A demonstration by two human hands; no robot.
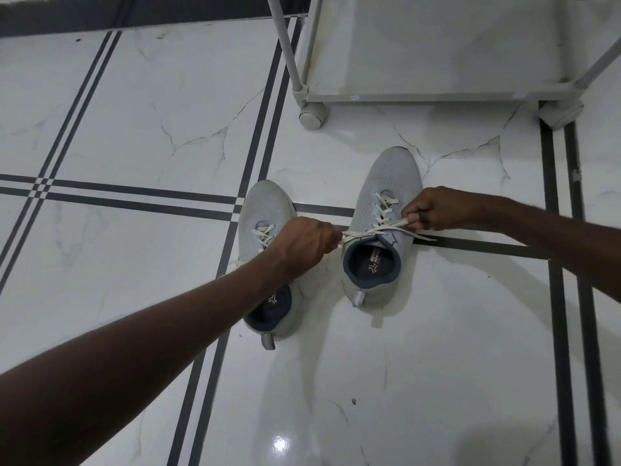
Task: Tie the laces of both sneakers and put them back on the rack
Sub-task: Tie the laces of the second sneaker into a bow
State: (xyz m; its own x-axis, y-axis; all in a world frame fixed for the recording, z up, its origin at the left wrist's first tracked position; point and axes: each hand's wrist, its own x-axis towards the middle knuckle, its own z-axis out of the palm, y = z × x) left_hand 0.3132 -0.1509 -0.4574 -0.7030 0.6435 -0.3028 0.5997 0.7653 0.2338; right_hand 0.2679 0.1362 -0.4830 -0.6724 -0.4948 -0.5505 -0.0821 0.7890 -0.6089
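step: tightening knot on right sneaker [379, 227] | left hand [302, 242] pinching lace end [356, 234] at 9 o'clock | right hand [433, 210] gripping other end at 3 | tip: pull evenly outward, low

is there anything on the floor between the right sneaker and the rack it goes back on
Nothing visible. Bare tile floor lies between the right sneaker and the rack. Its bottom shelf looks bare. The left sneaker sits off to the side.
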